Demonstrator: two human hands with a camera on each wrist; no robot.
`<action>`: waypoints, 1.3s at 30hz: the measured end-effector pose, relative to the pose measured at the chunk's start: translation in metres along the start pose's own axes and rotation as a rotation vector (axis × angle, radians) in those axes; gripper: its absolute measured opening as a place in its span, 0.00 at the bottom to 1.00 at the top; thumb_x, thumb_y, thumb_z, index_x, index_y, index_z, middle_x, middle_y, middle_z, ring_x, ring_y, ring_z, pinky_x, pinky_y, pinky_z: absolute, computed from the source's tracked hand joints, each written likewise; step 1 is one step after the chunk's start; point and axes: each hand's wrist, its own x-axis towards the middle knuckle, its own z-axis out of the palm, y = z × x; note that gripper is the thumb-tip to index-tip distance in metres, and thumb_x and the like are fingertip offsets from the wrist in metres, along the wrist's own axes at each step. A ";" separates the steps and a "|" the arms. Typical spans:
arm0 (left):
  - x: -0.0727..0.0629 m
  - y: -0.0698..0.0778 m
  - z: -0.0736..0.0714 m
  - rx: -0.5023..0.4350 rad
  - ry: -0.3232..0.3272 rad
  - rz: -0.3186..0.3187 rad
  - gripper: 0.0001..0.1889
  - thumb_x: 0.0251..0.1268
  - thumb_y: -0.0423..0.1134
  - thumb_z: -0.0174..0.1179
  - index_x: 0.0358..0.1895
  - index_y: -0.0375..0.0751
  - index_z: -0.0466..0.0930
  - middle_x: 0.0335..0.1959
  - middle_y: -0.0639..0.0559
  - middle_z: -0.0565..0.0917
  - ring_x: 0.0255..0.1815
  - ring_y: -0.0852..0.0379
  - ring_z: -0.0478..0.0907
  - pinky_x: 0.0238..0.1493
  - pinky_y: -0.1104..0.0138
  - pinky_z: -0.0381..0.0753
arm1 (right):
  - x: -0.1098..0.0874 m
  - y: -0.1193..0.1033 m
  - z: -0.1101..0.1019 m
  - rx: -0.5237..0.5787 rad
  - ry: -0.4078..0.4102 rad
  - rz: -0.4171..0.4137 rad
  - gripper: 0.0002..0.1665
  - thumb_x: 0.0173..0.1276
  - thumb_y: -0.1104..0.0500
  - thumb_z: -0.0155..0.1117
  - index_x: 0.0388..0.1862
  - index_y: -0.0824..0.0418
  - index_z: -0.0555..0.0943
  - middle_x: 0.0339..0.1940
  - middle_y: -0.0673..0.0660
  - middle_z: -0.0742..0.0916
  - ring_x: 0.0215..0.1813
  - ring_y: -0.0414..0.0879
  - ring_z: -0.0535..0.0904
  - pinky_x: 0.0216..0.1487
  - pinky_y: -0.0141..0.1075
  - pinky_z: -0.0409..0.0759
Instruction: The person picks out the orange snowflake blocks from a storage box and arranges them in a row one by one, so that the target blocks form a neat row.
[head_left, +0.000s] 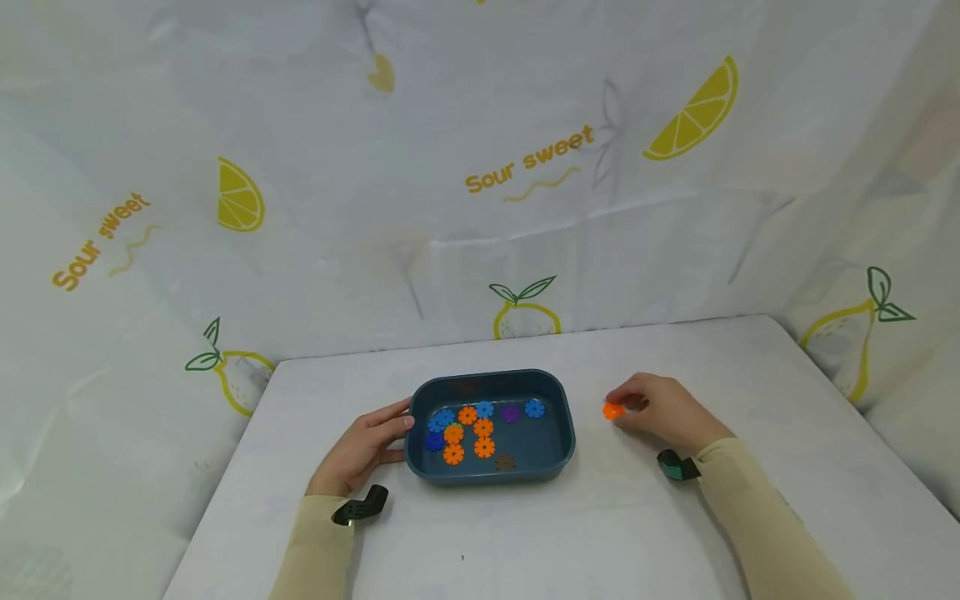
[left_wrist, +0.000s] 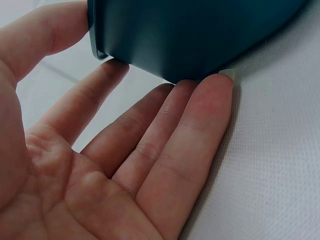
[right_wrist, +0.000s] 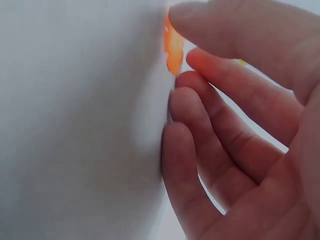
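A dark blue-green tray [head_left: 491,478] stands on the table with several snowflake building discs lying in it: orange [head_left: 484,447], blue [head_left: 535,408], purple [head_left: 510,413] and a brownish one [head_left: 506,462]. At the tray's left end, my left hand [head_left: 365,450] grips it, thumb at the rim and fingertips against the outer wall [left_wrist: 165,40]. To the right of the tray, my right hand [head_left: 667,412] holds an orange snowflake disc [head_left: 612,411] by thumb and fingers, close to the tabletop. In the right wrist view that disc [right_wrist: 174,45] stands on edge beside the thumb tip.
The white-covered table [head_left: 480,542] meets a white cloth backdrop [head_left: 337,275] printed with lemons and words. More cloth hangs along the left and right sides. Each wrist carries a dark camera mount, one at the left wrist [head_left: 362,505] and one at the right wrist [head_left: 678,466].
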 end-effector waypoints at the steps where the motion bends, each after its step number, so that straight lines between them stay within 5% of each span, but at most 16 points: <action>1: 0.000 0.000 0.000 -0.002 0.003 -0.001 0.34 0.79 0.52 0.66 0.83 0.50 0.70 0.82 0.43 0.72 0.66 0.52 0.84 0.60 0.54 0.91 | 0.000 0.002 -0.001 0.013 -0.002 0.004 0.17 0.69 0.55 0.78 0.56 0.50 0.91 0.52 0.48 0.90 0.55 0.48 0.83 0.60 0.44 0.84; 9: 0.002 -0.001 0.001 -0.007 0.025 -0.006 0.33 0.79 0.51 0.66 0.82 0.50 0.72 0.81 0.44 0.74 0.64 0.53 0.85 0.58 0.55 0.91 | -0.002 0.013 -0.009 0.081 -0.020 0.028 0.18 0.71 0.49 0.77 0.58 0.49 0.90 0.50 0.49 0.90 0.52 0.45 0.82 0.52 0.31 0.83; 19: 0.002 -0.003 0.000 -0.008 0.016 0.000 0.33 0.77 0.53 0.67 0.81 0.52 0.73 0.80 0.44 0.76 0.64 0.51 0.85 0.59 0.54 0.91 | -0.001 -0.011 -0.017 0.034 -0.014 -0.006 0.21 0.74 0.47 0.75 0.61 0.53 0.89 0.52 0.51 0.90 0.56 0.48 0.84 0.54 0.38 0.85; 29: 0.003 -0.004 -0.004 -0.028 0.020 0.010 0.32 0.76 0.52 0.69 0.79 0.52 0.75 0.79 0.45 0.77 0.66 0.50 0.85 0.58 0.54 0.92 | 0.047 -0.101 -0.026 0.031 -0.053 -0.205 0.14 0.74 0.53 0.75 0.57 0.53 0.91 0.50 0.51 0.92 0.52 0.46 0.86 0.56 0.42 0.89; 39: 0.005 -0.005 -0.007 -0.032 -0.006 0.044 0.32 0.75 0.52 0.69 0.79 0.53 0.76 0.79 0.44 0.77 0.69 0.49 0.83 0.59 0.53 0.91 | 0.093 -0.184 0.030 -0.082 -0.304 -0.366 0.13 0.75 0.58 0.74 0.56 0.58 0.91 0.50 0.52 0.93 0.48 0.41 0.87 0.55 0.41 0.89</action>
